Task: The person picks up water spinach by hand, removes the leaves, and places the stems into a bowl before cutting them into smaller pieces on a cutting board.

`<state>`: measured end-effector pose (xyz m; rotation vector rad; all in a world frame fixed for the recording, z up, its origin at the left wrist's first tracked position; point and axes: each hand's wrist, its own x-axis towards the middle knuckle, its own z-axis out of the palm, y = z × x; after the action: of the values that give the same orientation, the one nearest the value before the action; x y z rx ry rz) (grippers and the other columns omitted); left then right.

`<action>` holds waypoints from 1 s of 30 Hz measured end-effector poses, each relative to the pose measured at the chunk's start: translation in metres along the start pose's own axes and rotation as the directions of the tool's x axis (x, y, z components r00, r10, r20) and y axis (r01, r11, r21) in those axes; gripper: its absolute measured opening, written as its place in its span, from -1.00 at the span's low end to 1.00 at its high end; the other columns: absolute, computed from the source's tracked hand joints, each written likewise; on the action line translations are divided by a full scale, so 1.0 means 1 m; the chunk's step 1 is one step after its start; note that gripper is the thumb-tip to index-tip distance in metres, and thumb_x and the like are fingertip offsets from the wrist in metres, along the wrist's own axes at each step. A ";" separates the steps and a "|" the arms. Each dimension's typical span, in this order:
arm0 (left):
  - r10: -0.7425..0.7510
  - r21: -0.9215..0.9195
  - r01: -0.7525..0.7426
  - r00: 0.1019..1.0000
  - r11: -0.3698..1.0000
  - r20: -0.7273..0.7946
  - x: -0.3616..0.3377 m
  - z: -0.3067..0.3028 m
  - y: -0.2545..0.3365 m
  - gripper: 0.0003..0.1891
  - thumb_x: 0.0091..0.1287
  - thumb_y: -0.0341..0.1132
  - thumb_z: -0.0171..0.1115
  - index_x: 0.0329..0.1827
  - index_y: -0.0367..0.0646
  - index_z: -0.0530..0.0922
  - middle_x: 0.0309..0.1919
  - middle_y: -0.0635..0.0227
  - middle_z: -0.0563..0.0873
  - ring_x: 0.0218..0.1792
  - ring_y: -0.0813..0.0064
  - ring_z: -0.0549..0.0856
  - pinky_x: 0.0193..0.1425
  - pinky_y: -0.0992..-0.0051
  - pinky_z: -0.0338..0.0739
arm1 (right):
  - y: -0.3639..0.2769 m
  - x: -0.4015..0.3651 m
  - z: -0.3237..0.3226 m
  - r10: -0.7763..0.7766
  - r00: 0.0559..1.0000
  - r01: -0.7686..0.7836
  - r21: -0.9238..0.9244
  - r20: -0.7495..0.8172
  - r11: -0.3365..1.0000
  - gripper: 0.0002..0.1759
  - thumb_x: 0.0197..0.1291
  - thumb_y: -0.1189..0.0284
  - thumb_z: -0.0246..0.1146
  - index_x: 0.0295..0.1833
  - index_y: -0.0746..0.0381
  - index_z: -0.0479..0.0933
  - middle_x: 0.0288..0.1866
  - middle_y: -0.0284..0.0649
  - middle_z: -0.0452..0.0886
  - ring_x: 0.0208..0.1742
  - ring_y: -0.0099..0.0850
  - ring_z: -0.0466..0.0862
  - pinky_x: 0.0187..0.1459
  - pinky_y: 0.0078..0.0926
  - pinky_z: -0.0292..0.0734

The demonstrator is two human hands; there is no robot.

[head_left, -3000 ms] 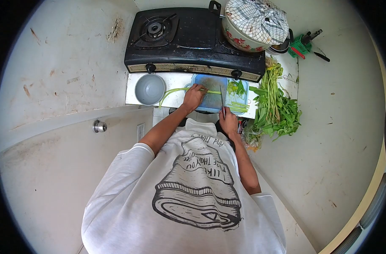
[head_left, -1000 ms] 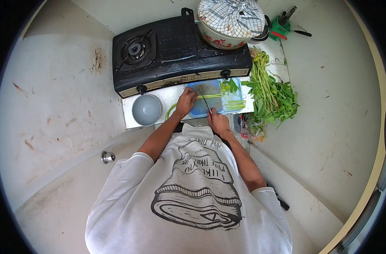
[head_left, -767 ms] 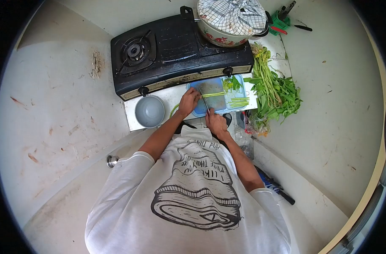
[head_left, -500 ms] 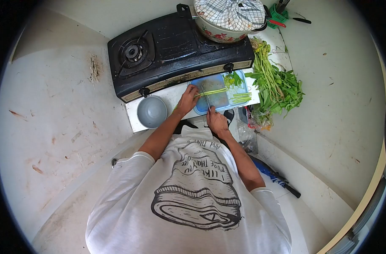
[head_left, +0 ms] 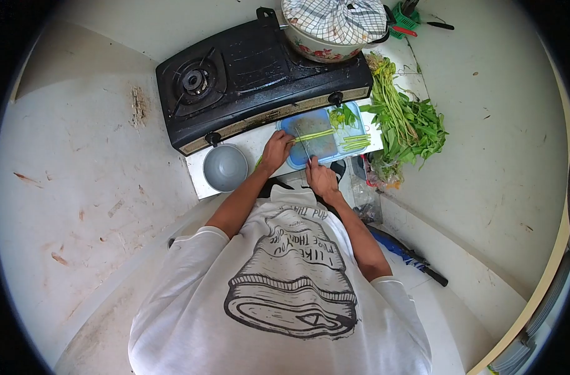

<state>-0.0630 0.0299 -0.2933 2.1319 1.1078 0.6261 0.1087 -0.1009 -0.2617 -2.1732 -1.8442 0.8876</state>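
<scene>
My left hand point(head_left: 277, 151) is closed around green vegetable stalks point(head_left: 316, 135) that lie across a blue cutting board point(head_left: 325, 150). Gripped in my right hand point(head_left: 322, 179) is a knife point(head_left: 303, 145), its thin blade crossing the stalks just right of my left fingers. The knife's handle is hidden in my palm. A group of cut stalk pieces point(head_left: 356, 142) lies at the board's right side, with some loose green leaves point(head_left: 343, 115) above them.
A black gas stove point(head_left: 260, 75) stands behind the board, bearing a cloth-covered floral pot point(head_left: 325, 51). A grey bowl point(head_left: 225, 167) sits to the left. Leafy greens point(head_left: 413, 128) lie at the right, below a green basket point(head_left: 405, 22) of utensils.
The whole view has shifted slightly. My hands, the knife and the stalks keep nearly the same places on the board.
</scene>
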 end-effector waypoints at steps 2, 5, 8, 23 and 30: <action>-0.046 -0.024 0.046 0.999 0.999 0.001 -0.001 0.001 -0.001 -0.86 0.32 -0.42 0.41 -0.10 -0.24 0.75 -0.18 0.11 0.73 -0.04 0.02 0.71 0.15 0.16 0.61 | -0.003 0.000 -0.002 -0.006 1.000 0.006 -0.001 0.004 1.000 -0.67 0.59 0.19 0.05 0.05 0.29 0.34 -0.41 0.25 0.71 -0.36 0.27 0.74 -0.27 0.23 0.65; -0.053 -0.033 0.053 0.999 0.998 0.003 0.001 0.003 -0.002 -0.86 0.32 -0.41 0.40 -0.11 -0.24 0.75 -0.17 0.11 0.75 -0.03 0.02 0.71 0.15 0.16 0.61 | -0.005 0.000 -0.002 -0.015 1.000 0.015 -0.022 0.012 1.000 -0.66 0.59 0.19 0.05 0.05 0.30 0.34 -0.42 0.24 0.71 -0.37 0.26 0.74 -0.29 0.21 0.65; -0.049 -0.030 0.050 0.999 0.998 0.007 0.001 0.002 -0.004 -0.87 0.32 -0.41 0.40 -0.12 -0.23 0.75 -0.17 0.12 0.75 -0.03 0.03 0.72 0.15 0.16 0.62 | -0.004 -0.001 0.002 -0.024 0.999 0.025 -0.042 0.024 0.999 -0.65 0.59 0.19 0.06 0.06 0.31 0.33 -0.43 0.24 0.71 -0.38 0.24 0.75 -0.31 0.20 0.65; 0.009 -0.032 -0.009 1.000 0.999 0.019 0.001 0.002 -0.005 -0.85 0.29 -0.50 0.34 -0.09 -0.25 0.71 -0.18 0.06 0.69 -0.02 -0.03 0.67 0.14 0.12 0.61 | -0.013 0.040 0.020 0.000 0.999 0.003 -0.082 0.040 0.997 -0.67 0.60 0.28 -0.06 0.00 0.38 0.37 -0.33 0.25 0.76 -0.23 0.17 0.81 -0.12 0.08 0.75; 0.063 0.016 -0.064 0.995 0.998 0.082 -0.009 -0.005 -0.002 -0.78 0.34 -0.46 0.35 0.03 -0.25 0.69 -0.04 0.07 0.68 0.08 -0.03 0.64 0.22 0.13 0.58 | -0.009 0.045 0.027 -0.024 1.000 0.025 -0.097 0.012 0.995 -0.66 0.59 0.27 -0.04 -0.01 0.39 0.37 -0.33 0.22 0.76 -0.23 0.16 0.82 -0.14 0.07 0.75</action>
<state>-0.0715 0.0249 -0.2921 2.1956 1.0089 0.5550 0.0901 -0.0634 -0.2944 -2.2007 -1.9538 0.8233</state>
